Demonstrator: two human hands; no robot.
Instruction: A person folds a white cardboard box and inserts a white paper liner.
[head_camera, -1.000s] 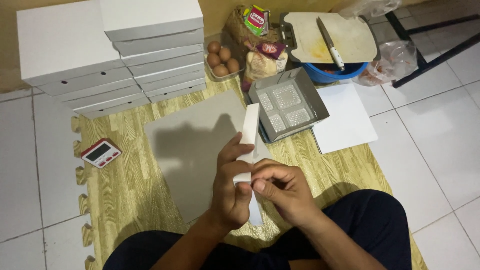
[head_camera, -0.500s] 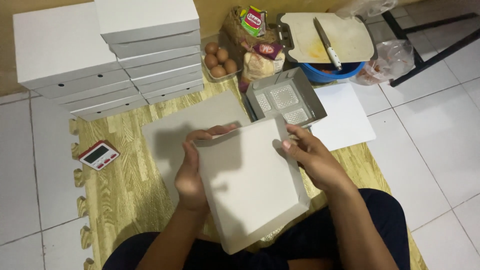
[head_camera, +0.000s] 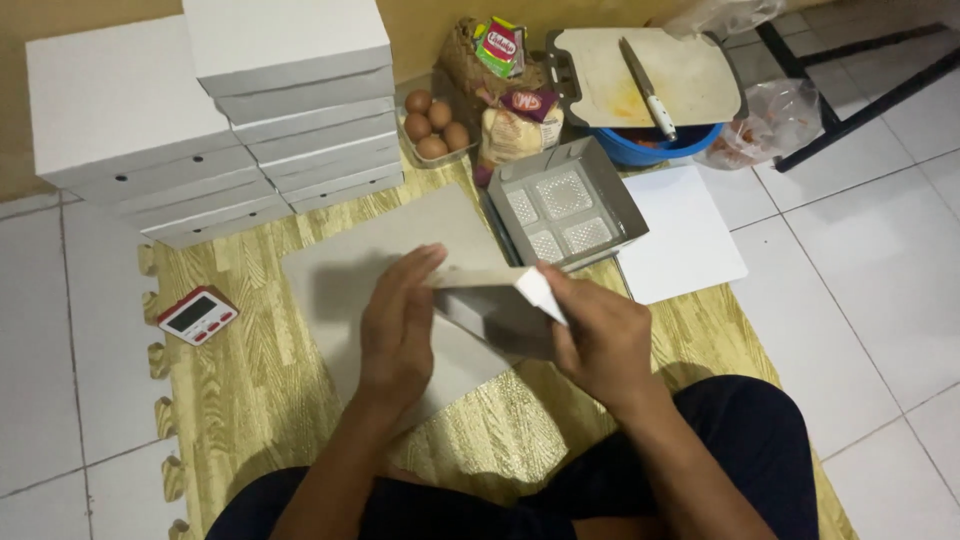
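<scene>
The person has a half-folded cardboard box blank held up over the flat grey sheet on the foam mat, left hand flat against one panel to brace it, right hand pinching the white corner flap, probably so the crease stays square.

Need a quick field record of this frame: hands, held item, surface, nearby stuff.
left hand: flat against the held box blank, fingers extended
right hand: gripping the blank's folded corner
held item: grey-and-white cardboard box blank, partly folded, above the lap
surface: yellow wood-pattern foam mat on white tiled floor
under hands: flat grey cardboard sheet
far left: stacks of closed white boxes
left of mat: small white-and-red digital timer
ahead: open grey box with clear cup tray, tray of brown eggs, knife on cutting board
</scene>
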